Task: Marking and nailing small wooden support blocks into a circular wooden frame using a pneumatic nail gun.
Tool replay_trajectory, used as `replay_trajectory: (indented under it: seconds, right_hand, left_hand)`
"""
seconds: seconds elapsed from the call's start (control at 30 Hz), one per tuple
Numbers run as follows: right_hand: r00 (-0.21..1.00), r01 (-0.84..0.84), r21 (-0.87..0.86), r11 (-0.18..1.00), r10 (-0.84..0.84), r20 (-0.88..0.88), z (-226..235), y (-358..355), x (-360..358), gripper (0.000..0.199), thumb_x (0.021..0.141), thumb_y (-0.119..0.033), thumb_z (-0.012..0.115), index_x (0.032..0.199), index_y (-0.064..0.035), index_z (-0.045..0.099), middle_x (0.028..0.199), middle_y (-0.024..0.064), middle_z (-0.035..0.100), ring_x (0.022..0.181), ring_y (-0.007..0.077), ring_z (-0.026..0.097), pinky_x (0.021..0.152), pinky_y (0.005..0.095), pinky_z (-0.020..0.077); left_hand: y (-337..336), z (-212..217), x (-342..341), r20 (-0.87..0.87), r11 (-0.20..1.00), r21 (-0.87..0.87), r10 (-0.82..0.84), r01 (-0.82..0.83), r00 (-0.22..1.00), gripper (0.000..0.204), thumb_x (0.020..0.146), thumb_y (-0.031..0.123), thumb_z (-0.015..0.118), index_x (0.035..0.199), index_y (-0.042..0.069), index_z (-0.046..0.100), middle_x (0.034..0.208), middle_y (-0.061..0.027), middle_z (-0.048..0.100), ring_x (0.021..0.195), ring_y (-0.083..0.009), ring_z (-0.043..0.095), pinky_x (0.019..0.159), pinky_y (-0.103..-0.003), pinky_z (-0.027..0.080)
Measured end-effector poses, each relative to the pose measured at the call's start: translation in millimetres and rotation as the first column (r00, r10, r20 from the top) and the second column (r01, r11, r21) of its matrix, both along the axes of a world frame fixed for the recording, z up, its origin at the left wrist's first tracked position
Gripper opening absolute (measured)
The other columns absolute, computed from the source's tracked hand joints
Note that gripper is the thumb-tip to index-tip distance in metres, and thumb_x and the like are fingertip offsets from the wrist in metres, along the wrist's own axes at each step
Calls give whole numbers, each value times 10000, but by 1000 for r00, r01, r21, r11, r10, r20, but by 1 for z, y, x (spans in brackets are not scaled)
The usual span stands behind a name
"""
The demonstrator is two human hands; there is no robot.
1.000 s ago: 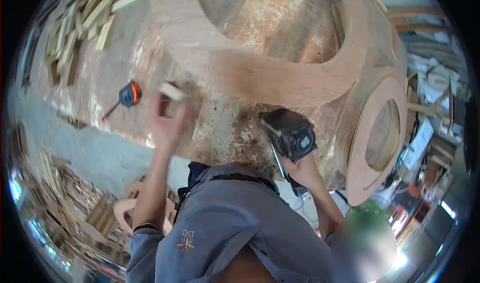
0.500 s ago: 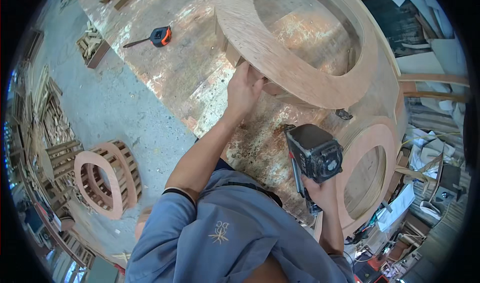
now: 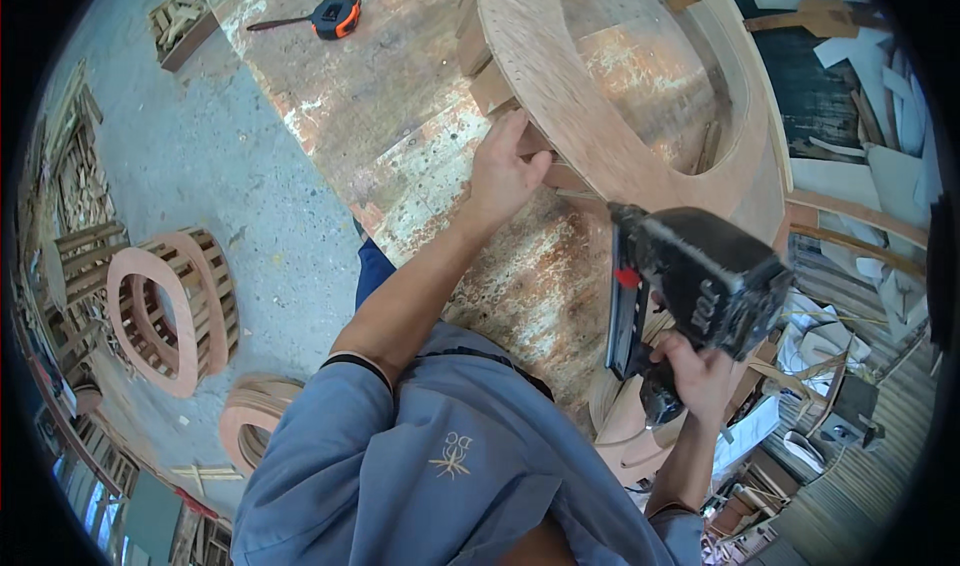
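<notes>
A large plywood ring (image 3: 610, 131) stands on the workbench (image 3: 400, 86), with wooden blocks (image 3: 491, 88) set along the underside of its rim. My left hand (image 3: 506, 173) is closed on a small wooden block (image 3: 533, 142) under the ring's near left edge; its fingertips are partly hidden by the rim. My right hand (image 3: 698, 376) grips a black nail gun (image 3: 718, 278) by its handle. The gun's nose is close to the ring's near edge, to the right of my left hand; whether it touches I cannot tell.
A black and orange tape measure (image 3: 336, 19) lies on the bench's far left. On the floor to the left are a slatted wooden ring frame (image 3: 165, 311), stacked plywood rings (image 3: 250, 411) and a box of offcuts (image 3: 185, 26). Sheets and scraps (image 3: 880, 166) fill the right.
The nail gun has risen and swung right and forward, bringing its nose up to the ring's edge. My left hand stays at the block under the rim. The view has shifted.
</notes>
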State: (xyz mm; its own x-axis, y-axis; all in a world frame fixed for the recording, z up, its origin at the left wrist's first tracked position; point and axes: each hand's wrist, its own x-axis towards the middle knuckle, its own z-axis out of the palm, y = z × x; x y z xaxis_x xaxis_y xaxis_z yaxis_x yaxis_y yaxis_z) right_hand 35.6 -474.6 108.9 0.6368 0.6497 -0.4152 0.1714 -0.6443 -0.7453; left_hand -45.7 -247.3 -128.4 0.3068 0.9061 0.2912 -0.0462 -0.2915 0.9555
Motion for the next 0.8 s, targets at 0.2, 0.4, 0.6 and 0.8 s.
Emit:
replay_trajectory:
  seconds: [0.2,0.4,0.6,0.8]
  right_hand:
    - [998,-58,-25,998,58,15,10,38,18,386,835,7,580,1209,87,529,1149,202,634,639,155,606,556,278,513]
    - [993,-108,131,986,113,-31,8,76,21,374,799,24,572,1165,97,552,1068,202,654,604,162,603,506,267,510]
    - [970,-238,-5,971,238,-60,10,101,26,396,802,18,563,1191,88,535,1056,196,659,562,150,587,489,250,506]
    - [963,-253,28,967,255,-86,9,115,23,393,797,32,555,1185,95,533,1036,204,663,546,142,584,473,250,506]
  left_hand:
    - [1,-6,-2,-26,1000,-25,-2,1,1000,497,689,70,714,1145,-73,578,1138,-249,608,1058,-386,596,918,-398,494]
    - [0,-8,-1,-16,1000,-10,7,-7,1000,503,688,82,722,1136,-95,576,1149,-263,606,1070,-390,597,931,-399,492]
    - [1,-8,-3,-16,998,-60,-16,15,1000,494,697,87,713,1131,-105,574,1155,-266,601,1080,-392,589,937,-396,489]
    - [-1,2,-4,-16,995,-93,-31,29,999,489,691,62,693,1144,-79,570,1152,-246,597,1077,-384,584,923,-392,487]
